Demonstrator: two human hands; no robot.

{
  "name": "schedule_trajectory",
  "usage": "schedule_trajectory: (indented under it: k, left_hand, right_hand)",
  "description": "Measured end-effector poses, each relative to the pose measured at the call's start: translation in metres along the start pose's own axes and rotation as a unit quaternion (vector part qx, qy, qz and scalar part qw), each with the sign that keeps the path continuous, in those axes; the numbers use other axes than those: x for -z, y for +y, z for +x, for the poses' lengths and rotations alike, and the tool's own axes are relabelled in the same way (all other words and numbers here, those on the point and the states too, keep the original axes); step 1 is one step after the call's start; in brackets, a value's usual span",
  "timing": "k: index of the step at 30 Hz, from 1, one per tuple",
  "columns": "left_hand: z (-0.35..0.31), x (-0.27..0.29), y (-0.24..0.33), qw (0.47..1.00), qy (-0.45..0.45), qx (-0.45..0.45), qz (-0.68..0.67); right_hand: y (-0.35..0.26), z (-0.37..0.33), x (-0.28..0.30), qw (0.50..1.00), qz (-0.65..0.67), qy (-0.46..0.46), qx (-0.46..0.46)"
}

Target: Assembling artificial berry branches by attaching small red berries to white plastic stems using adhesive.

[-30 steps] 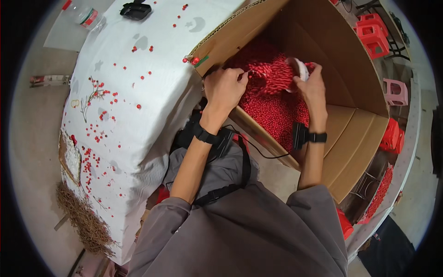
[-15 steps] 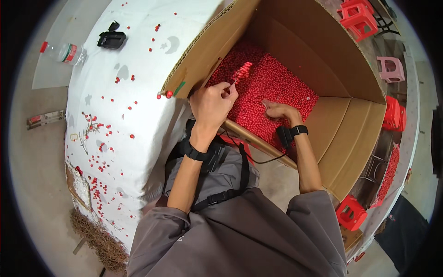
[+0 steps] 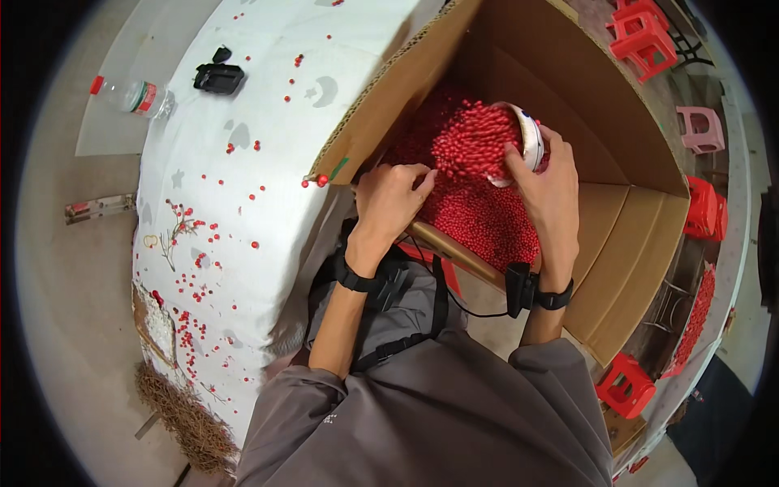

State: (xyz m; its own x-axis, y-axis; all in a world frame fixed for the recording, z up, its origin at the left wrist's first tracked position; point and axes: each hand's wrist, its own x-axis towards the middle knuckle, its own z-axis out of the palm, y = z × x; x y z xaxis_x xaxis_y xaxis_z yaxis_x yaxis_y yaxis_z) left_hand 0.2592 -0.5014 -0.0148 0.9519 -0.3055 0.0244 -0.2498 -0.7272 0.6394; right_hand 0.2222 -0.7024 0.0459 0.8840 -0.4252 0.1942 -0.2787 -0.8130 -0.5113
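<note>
On the surface (image 3: 272,296), loose berries (image 3: 255,244) lie outside the box (image 3: 568,105). Over the box's near left edge, the left hand (image 3: 388,204) forms a narrow grip; we cannot tell whether it pinches anything. Inside, we see the tilted cup (image 3: 531,140) above the berry mass (image 3: 483,217), heaped berries (image 3: 472,144) at its mouth; we judge it not yet emptied. The right hand's grip holds the cup. Rightward, we note open room above the flap (image 3: 625,264).
</note>
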Motion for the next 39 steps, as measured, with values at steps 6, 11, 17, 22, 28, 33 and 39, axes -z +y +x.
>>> schedule_trajectory:
  k: [6,11,17,22,28,33,39]
  left_hand:
    - [-0.001,-0.004,-0.012,1.0,0.005,-0.022,-0.004]
    - [0.002,-0.009,-0.011,0.998,0.027,-0.028,-0.049]
    - [-0.001,-0.011,-0.011,0.998,0.041,-0.023,-0.039]
    - [-0.001,-0.01,-0.014,0.999,0.051,-0.001,-0.001]
    - [0.004,-0.008,-0.009,0.999,0.018,0.002,0.028]
    - [0.004,-0.006,-0.011,0.999,0.013,-0.019,0.03]
    - [0.003,-0.007,-0.009,0.999,0.04,-0.001,-0.008]
  right_hand:
    - [0.081,0.013,-0.037,0.978,0.066,-0.145,-0.136]
    - [0.184,-0.003,-0.105,0.957,-0.076,-0.272,-0.06]
    - [0.194,-0.023,-0.138,0.816,0.185,-0.542,-0.072]
    - [0.137,-0.016,-0.085,0.783,0.278,-0.523,-0.188]
    - [0.014,0.006,0.012,0.895,0.217,-0.339,-0.194]
    - [-0.017,0.005,0.006,0.988,0.037,-0.123,-0.081]
    - [0.077,0.025,-0.045,0.994,-0.044,-0.087,-0.042]
